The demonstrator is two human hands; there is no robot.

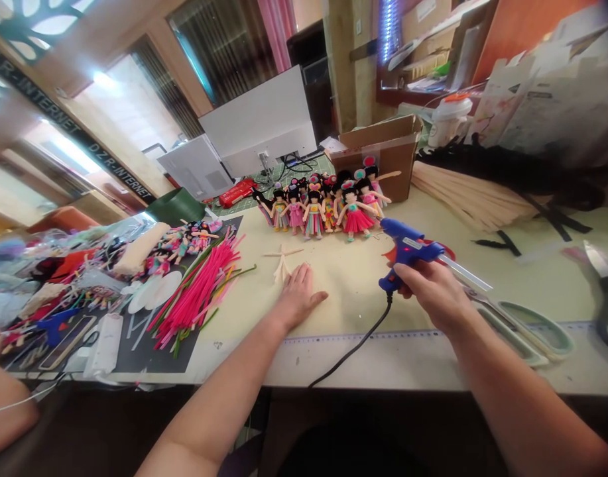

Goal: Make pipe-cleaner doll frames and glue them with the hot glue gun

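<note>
My right hand is wrapped round the handle of a blue glue gun, with a clear glue stick out of its back and a black cord running down to the table edge. Flat on the tabletop lies my left hand, fingers spread, palm down. Just beyond its fingertips is a small cream figure of pipe cleaners with arms and legs. Several finished dolls in colourful dresses stand in a group farther back. It is too small to tell whether my left fingertips touch something tiny.
Pink and green pipe cleaners lie on a dark mat at left. Green-handled scissors rest at right, below cream strips. A cardboard box and monitor stand behind. Another person's arm is at far left.
</note>
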